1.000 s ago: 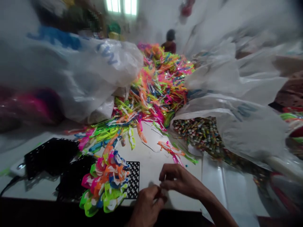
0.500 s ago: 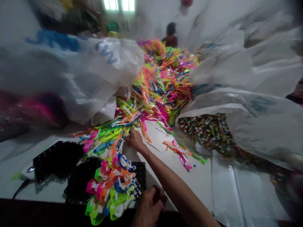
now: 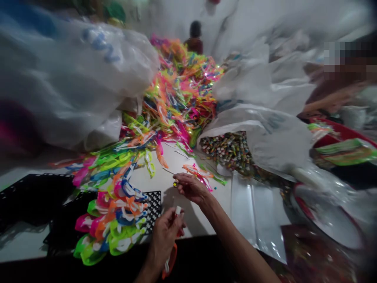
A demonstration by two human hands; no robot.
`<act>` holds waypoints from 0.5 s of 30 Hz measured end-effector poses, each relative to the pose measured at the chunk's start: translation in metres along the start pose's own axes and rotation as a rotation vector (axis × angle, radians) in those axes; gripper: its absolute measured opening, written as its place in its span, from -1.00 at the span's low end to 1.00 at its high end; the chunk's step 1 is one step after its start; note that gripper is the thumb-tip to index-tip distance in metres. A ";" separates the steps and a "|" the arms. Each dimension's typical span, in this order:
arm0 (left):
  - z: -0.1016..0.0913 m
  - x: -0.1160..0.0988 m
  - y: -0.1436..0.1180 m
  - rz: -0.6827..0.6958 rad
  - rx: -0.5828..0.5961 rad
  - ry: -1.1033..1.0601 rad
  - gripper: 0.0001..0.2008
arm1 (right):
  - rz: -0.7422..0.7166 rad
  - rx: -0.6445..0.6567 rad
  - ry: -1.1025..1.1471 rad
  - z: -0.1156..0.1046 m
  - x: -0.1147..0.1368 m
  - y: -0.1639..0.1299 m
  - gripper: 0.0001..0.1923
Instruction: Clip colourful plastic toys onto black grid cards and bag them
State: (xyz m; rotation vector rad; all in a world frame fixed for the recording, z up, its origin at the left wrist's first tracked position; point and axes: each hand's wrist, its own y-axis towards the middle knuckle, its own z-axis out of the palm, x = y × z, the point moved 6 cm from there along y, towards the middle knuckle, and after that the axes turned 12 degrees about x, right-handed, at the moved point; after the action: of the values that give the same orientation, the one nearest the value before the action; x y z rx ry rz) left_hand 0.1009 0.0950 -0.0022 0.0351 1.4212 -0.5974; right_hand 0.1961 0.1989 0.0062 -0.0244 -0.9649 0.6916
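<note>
My left hand point(image 3: 166, 230), at the table's front edge, is closed around an orange-and-white plastic piece point(image 3: 171, 262). A small white cylindrical tip point(image 3: 178, 210) sticks up between its thumb and fingers. Over the white table, my right hand point(image 3: 191, 186) pinches a small yellow-and-dark piece point(image 3: 175, 183), seen end-on; its exact kind is unclear. Just left of my left hand lies a black perforated tray point(image 3: 153, 208). Beside and partly over it is a bunch of bright plastic pieces point(image 3: 118, 224) in green, pink, orange and blue with white parts.
A large heap of similar colored pieces point(image 3: 182, 90) rises behind, between white plastic bags point(image 3: 118, 70). Small patterned cylinders point(image 3: 226, 151) spill from a bag at right. Black trays point(image 3: 35, 196) lie left, clear plastic sleeves point(image 3: 244, 208) right. Another person's arm point(image 3: 332, 98) is at far right.
My right hand has drawn back rightward from the colored pieces and now pinches a small piece. My left hand has risen with the orange-and-white piece showing. The view has turned right.
</note>
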 end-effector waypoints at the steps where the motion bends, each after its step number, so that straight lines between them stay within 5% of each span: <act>1: 0.001 -0.004 0.000 0.005 0.005 0.000 -0.53 | -0.001 -0.037 0.049 -0.005 -0.005 -0.015 -0.71; 6: 0.008 -0.022 -0.003 0.016 0.062 0.044 -0.60 | -0.079 -0.130 0.088 -0.014 -0.020 -0.068 -0.67; 15: 0.029 -0.026 -0.023 0.003 0.164 0.163 -0.61 | -0.249 -0.204 -0.105 0.002 -0.015 -0.115 -0.68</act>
State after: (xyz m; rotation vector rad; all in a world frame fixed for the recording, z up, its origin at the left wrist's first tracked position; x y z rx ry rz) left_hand 0.1172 0.0740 0.0341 0.2200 1.5257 -0.7200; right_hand 0.2500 0.0994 0.0324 -0.0469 -1.1143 0.3669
